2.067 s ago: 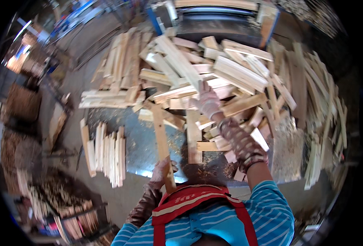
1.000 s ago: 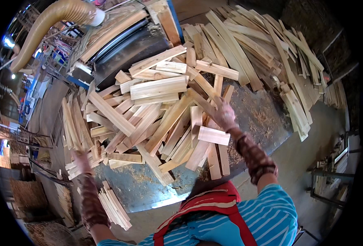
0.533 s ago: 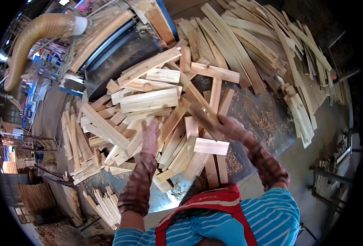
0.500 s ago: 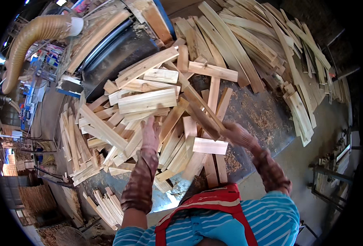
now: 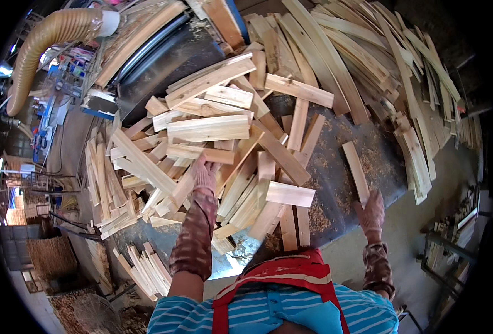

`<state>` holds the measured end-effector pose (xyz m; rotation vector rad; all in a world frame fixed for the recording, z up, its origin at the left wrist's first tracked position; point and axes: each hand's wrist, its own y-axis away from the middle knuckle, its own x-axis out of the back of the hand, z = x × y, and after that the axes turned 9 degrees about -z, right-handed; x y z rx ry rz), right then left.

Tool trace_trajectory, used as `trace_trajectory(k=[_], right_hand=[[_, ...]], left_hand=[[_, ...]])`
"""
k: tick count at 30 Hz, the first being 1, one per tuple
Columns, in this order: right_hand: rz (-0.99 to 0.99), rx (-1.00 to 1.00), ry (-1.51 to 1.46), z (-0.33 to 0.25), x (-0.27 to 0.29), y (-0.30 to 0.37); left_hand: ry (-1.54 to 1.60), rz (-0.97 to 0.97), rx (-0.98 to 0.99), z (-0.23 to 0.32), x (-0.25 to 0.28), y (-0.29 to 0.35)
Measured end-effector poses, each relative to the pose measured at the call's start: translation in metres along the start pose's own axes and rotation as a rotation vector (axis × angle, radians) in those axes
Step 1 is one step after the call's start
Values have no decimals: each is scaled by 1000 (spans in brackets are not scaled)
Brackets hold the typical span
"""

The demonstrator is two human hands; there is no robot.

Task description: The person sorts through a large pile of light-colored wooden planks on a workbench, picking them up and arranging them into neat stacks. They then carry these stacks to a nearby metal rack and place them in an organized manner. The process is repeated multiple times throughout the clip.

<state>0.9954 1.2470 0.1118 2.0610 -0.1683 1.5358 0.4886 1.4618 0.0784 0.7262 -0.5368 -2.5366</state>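
A large heap of short sawn boards covers the dark metal table before me. My left hand [image 5: 204, 173], in a knitted glove, is closed at the near edge of a narrow pale board [image 5: 188, 151] on top of the heap. Out to the right, my gloved right hand [image 5: 371, 214] grips the near end of another board [image 5: 355, 167], which points away from me above the sawdust-strewn tabletop. Between the hands lie a pale short board [image 5: 290, 194] and a darker slanting board [image 5: 283, 160]. My fingers are partly hidden in both grips.
Long planks [image 5: 319, 61] are stacked at the far right, with a smaller bundle [image 5: 413, 161] near the table's right edge. A machine with a dark roller [image 5: 152, 44] stands at the far left, beside a ribbed hose [image 5: 46, 42]. More strips [image 5: 146, 273] stand below left.
My right hand has moved right, away from the heap, with a board in it. My left hand has closed on a narrow board, whose end now shows above the fingers.
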Motion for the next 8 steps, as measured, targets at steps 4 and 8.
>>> trace_trajectory(k=[4,8], right_hand=[[192,889,-266,-153,-3,-86],[-5,977,21,-360,23,-110]], left_hand=[[-54,-26,46,12,27,26],[-47,-3,-56,12,48,34]])
